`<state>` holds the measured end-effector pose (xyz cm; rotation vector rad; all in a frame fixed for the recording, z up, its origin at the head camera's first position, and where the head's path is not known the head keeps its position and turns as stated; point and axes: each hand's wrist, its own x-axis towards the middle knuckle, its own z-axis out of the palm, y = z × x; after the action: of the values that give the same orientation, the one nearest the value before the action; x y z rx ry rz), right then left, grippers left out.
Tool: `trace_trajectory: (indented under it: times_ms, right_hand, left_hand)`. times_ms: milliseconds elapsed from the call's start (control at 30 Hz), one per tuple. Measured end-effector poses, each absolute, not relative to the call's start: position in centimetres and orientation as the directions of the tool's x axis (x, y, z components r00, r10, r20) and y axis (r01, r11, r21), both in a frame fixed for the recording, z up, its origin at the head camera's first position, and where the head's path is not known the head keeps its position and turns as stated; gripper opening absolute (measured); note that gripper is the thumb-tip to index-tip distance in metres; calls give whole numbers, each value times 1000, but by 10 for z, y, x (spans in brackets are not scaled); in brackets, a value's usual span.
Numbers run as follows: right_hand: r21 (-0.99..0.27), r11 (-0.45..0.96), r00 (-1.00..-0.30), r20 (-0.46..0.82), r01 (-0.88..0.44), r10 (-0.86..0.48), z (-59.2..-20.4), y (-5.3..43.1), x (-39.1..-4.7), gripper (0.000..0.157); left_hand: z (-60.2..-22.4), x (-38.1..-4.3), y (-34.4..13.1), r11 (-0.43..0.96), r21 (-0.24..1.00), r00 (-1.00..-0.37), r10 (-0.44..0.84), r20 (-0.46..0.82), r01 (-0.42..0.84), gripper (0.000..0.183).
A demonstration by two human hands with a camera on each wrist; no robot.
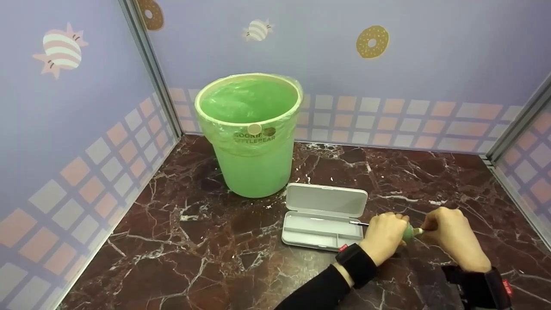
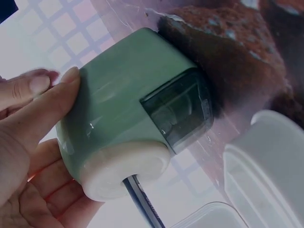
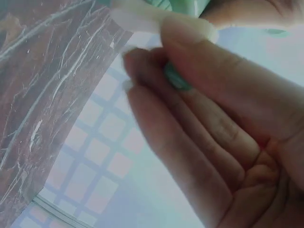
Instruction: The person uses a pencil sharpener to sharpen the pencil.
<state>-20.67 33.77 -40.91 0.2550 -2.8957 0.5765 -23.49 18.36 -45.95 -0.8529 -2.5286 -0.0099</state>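
Observation:
My left hand grips a green hand-crank pencil sharpener, which it mostly hides in the head view. The sharpener has a dark see-through shavings window and a cream front ring. A dark pencil is stuck into the hole of that ring and points left in the head view, over the pencil case. On the sharpener's other side, my right hand pinches the end of the cream crank. A bit of its teal knob shows between the fingers.
A pale pencil case lies with its lid up, left of my left hand; its tray has compartments. Behind it stands a green bin with a plastic liner. Patterned panels border the dark marbled table at back and sides.

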Motion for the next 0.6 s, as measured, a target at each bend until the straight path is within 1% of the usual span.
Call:
trace_trajectory:
  times_ms: [233, 400, 467, 600]
  right_hand:
    - [-333, 919, -941, 322, -213, -101, -412, 335, -214, 18]
    - [-312, 920, -897, 434, -237, -84, -421, 334, -218, 18]
    - [-304, 922, -886, 457, -240, -80, -424, 334, -221, 19]
    - [-317, 921, -888, 455, -228, -64, -428, 335, -228, 17]
  left_hand:
    - [-458, -237, 182, 796, -128, -694, 584, 421, 591, 45]
    - [-459, -238, 182, 789, -145, -685, 595, 420, 597, 47]
    - [-460, -238, 183, 787, -148, -683, 599, 417, 599, 48]
    - [-461, -239, 183, 786, -144, -688, 601, 406, 601, 47]
